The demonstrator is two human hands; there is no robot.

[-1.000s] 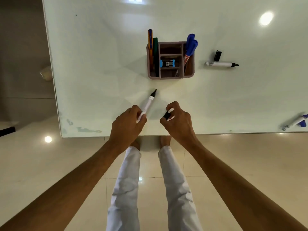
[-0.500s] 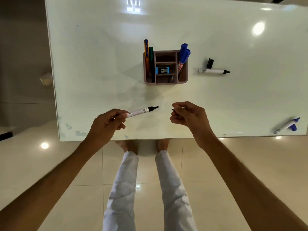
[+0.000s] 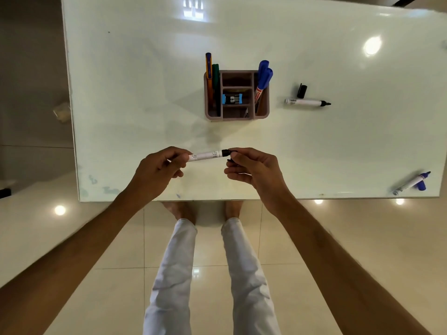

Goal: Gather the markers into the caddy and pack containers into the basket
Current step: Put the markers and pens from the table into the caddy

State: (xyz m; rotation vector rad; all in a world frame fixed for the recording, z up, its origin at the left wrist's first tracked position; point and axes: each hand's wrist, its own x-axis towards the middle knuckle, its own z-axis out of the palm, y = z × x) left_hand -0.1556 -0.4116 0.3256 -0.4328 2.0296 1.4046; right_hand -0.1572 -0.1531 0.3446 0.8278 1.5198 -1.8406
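My left hand (image 3: 159, 170) grips the white barrel of a black marker (image 3: 205, 155), held level above the table's near edge. My right hand (image 3: 254, 169) pinches the marker's black cap (image 3: 228, 154) right at its tip end; the tip is hidden. Farther back stands the brown caddy (image 3: 237, 117) with orange and green pens in its left slot and blue markers on its right. An uncapped black marker (image 3: 306, 102) lies right of the caddy with its loose cap (image 3: 301, 90) beside it. A blue marker (image 3: 411, 183) and its cap lie at the near right corner.
The pale glass table (image 3: 145, 68) ends at a near edge just past my hands and a left edge by the tiled floor. A blue sharpener (image 3: 232, 99) sits in the caddy's middle slot. My legs and bare feet stand under the near edge. No basket shows.
My hands have come together: the marker turned level and its tip now meets the cap in my right hand. The view shifted slightly.
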